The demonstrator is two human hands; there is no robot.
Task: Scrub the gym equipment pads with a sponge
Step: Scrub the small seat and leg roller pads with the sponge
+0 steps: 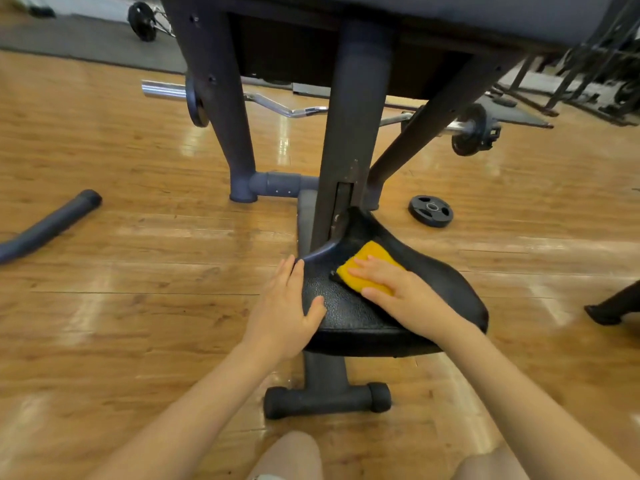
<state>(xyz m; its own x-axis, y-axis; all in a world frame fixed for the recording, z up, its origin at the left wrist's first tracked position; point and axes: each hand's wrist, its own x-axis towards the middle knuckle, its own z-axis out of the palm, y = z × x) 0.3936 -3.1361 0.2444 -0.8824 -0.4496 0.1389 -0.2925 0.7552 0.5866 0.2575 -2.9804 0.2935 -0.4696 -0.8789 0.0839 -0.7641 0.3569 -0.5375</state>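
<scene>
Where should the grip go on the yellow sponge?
Probably from above, across the sponge's long edges: it lies flat on the seat pad, so only its top and edges are reachable. The right hand already presses it with flat fingers.

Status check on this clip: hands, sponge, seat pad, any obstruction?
Right hand flat on yellow sponge, pressing it to black seat pad. Left hand open, bracing pad's left edge. Nothing in the way on the pad.
</scene>
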